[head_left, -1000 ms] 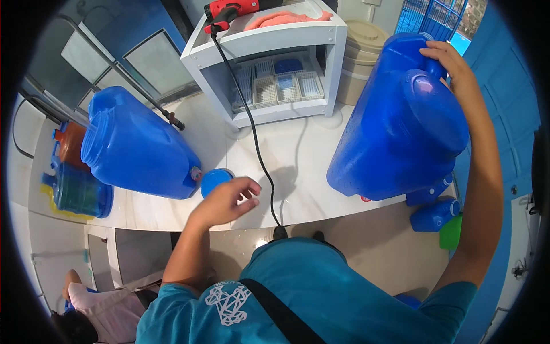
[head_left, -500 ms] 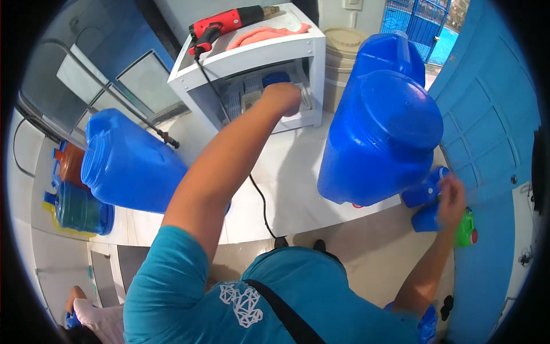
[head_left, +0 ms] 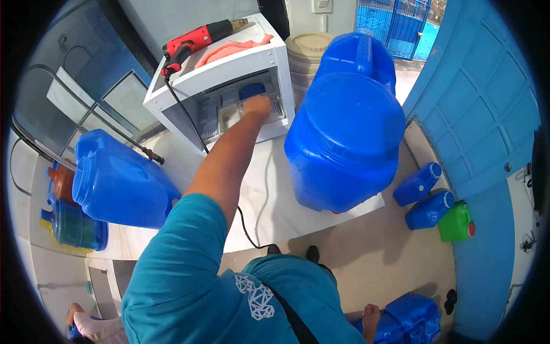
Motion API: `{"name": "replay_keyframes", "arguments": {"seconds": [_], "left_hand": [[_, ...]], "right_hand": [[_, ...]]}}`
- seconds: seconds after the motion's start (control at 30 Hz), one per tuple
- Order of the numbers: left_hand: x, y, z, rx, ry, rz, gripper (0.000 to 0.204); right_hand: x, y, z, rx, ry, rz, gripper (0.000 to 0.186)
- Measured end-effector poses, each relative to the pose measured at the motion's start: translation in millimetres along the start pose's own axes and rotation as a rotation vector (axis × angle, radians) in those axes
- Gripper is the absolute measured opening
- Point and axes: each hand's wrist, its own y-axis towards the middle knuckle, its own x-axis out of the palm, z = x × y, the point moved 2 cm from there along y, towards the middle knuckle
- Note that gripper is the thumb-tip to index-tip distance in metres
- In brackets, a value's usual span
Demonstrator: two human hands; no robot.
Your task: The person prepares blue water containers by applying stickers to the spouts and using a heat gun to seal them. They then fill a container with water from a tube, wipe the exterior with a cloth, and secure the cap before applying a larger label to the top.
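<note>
My left hand (head_left: 258, 107) reaches into the open front of a white cabinet (head_left: 217, 85), over small plastic baskets (head_left: 231, 116). Its back is toward me, and the fingertips are hidden. Something dark blue (head_left: 252, 90) lies just behind that hand. Low at my side, my right hand (head_left: 371, 316) is loosely curled, with nothing visible in it. A large blue water jug with a round lid (head_left: 349, 132) stands on the white counter (head_left: 258, 200), right of the cabinet. Left of my arm, another blue jug (head_left: 123, 183) lies with its threaded mouth facing left.
A red and black heat gun (head_left: 197, 40) and a pink cloth (head_left: 232, 51) lie atop the cabinet, its cord trailing down. Small blue jugs (head_left: 418, 184) and a green jug (head_left: 456, 222) stand by the blue door (head_left: 481, 97). More blue jugs (head_left: 412, 318) sit near my right hand.
My right hand has dropped from beside the small jugs to low at my side. My left hand stays at the baskets, while the whole view has shifted.
</note>
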Motion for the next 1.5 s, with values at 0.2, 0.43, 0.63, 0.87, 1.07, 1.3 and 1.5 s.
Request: {"name": "replay_keyframes", "arguments": {"seconds": [0.2,0.43,0.63,0.87,1.07,1.3,1.5], "left_hand": [[-51,-31,-11,0.032,-0.034,0.130,0.044],[-149,-163,-1,0.202,-0.451,0.117,0.031],[-155,-295,-23,0.250,-1.151,0.118,0.019],[-126,-367,-23,0.034,-1.734,0.340,0.012],[-98,-386,-53,-0.150,-1.757,0.375,0.017],[-78,-397,-80,-0.225,-1.888,0.445,0.014],[-70,-399,-105,-0.301,-1.753,0.336,0.009]], "right_hand": [[28,29,-191,-0.509,-0.307,-0.167,0.026],[99,-71,-480,-1.003,-0.080,-0.746,0.023],[162,-153,-585,-1.538,0.161,-0.815,0.035],[239,-165,-628,-1.304,0.373,-0.721,0.034],[286,-168,-623,-1.029,0.403,-1.060,0.025],[321,-164,-620,-0.963,0.322,-1.274,0.019],[343,-171,-623,-0.678,0.171,-1.490,0.036]]}}
